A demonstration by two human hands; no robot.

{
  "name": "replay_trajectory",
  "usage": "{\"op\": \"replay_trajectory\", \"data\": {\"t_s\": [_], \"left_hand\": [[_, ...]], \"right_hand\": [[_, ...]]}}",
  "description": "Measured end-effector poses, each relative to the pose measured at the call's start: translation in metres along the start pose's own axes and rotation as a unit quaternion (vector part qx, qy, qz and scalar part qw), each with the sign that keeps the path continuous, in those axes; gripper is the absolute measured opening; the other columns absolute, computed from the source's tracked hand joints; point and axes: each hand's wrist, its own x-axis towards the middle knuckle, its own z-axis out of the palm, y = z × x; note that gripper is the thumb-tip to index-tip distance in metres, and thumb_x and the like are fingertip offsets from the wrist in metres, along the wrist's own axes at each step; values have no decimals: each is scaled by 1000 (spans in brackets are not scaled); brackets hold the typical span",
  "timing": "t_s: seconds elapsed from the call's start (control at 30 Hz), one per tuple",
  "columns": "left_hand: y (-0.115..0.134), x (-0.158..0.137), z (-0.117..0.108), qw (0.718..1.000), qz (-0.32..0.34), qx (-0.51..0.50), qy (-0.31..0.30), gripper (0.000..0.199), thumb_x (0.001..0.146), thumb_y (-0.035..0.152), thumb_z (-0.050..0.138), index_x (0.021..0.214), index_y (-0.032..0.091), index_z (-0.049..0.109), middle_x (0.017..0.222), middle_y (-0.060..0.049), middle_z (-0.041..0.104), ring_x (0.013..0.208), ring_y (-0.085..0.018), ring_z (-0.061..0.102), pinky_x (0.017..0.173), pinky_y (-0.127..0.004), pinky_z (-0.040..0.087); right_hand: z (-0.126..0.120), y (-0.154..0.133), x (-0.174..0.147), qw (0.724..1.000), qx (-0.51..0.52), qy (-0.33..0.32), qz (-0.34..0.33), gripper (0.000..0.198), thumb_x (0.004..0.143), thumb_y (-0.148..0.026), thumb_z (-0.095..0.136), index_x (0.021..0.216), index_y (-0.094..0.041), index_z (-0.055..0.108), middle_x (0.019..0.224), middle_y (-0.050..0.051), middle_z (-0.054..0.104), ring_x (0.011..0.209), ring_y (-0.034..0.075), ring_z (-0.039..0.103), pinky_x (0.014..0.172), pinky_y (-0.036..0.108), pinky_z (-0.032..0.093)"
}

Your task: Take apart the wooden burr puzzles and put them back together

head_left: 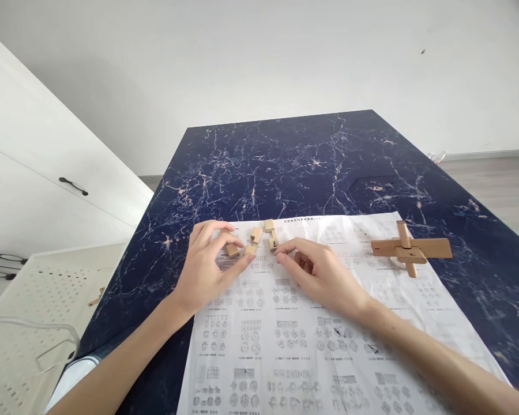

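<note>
Small notched wooden blocks stand close together near the top edge of a printed paper sheet. My left hand (210, 256) curves around the left ones, its index finger and thumb against the end of a notched wooden block (256, 234). Another wooden block (232, 251) sits under its fingers, partly hidden. My right hand (318, 265) has thumb and index finger close together at the lower corner of a numbered wooden block (273, 244), marked with what looks like a 3. Its other fingers are curled under the palm.
The creased paper sheet (298, 357) carries rows of puzzle diagrams. To the right lies a cross-shaped wooden assembly (410, 251). Beneath is a dark blue marble-patterned table (259, 167). A white cabinet (47, 132) and a perforated white surface (38, 300) are on the left.
</note>
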Motion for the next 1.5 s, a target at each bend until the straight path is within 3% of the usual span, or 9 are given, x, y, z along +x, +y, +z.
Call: {"op": "replay_trajectory", "data": {"t_s": [0.1,0.2,0.33,0.47,0.57,0.7,1.13,1.37,1.5], "left_hand": [[1,-1,-1,999,27,-21,-18,14,101,39,77,99,25,72,124,-8,66,127,-31,57,112,-56,50],[3,-1,-1,998,44,-27,-22,15,102,38,77,104,25,70,124,-8,66,127,-31,57,107,-51,54],[4,-2,0,998,56,-23,-30,29,102,41,77,121,26,63,132,-10,66,129,-31,58,109,-52,55],[3,-3,0,997,46,-24,-50,50,102,47,77,143,28,55,151,-12,60,142,-34,54,119,-56,48],[2,-4,1,995,54,-5,-84,56,106,48,71,155,31,50,164,-10,55,153,-35,47,128,-58,39],[0,-3,3,990,67,26,-119,44,110,48,64,151,33,59,168,-5,54,160,-36,40,130,-61,33],[-8,-4,9,999,-1,26,-46,29,106,43,71,130,27,67,142,-9,66,128,-33,62,113,-56,51],[-8,-8,12,997,-43,51,-47,49,104,40,73,146,27,52,143,-10,66,131,-34,60,114,-55,50],[-11,-11,15,997,-42,65,-19,64,105,47,69,158,25,40,151,-16,61,140,-38,57,118,-59,47]], "right_hand": [[4,5,-1,997,-29,73,-23,19,107,-35,56,105,-21,69,95,7,74,59,14,59,52,31,49],[8,12,-2,987,-101,111,-61,24,107,-30,56,128,-21,64,131,15,71,91,23,73,76,41,64],[10,16,-2,978,-140,45,-144,42,107,-26,60,148,-24,55,149,14,67,143,33,61,118,59,53],[7,14,-3,970,-144,-43,-192,55,110,-24,56,163,-24,42,162,13,61,157,31,49,126,60,48],[6,13,-4,966,-139,-67,-206,57,112,-24,53,167,-25,38,164,13,58,158,30,49,125,59,49],[5,12,-4,970,-115,-55,-205,55,111,-21,53,164,-27,41,160,13,62,149,31,58,118,60,56],[0,9,-12,952,-199,-27,-230,43,110,-19,56,153,-21,51,145,16,71,135,33,69,108,57,63],[-57,14,-48,871,-389,50,-296,45,110,-12,54,154,-20,49,145,19,69,135,35,68,110,58,60],[-102,28,-63,841,-484,101,-221,41,112,-26,53,153,-21,50,153,24,61,140,44,63,111,66,54]]}}
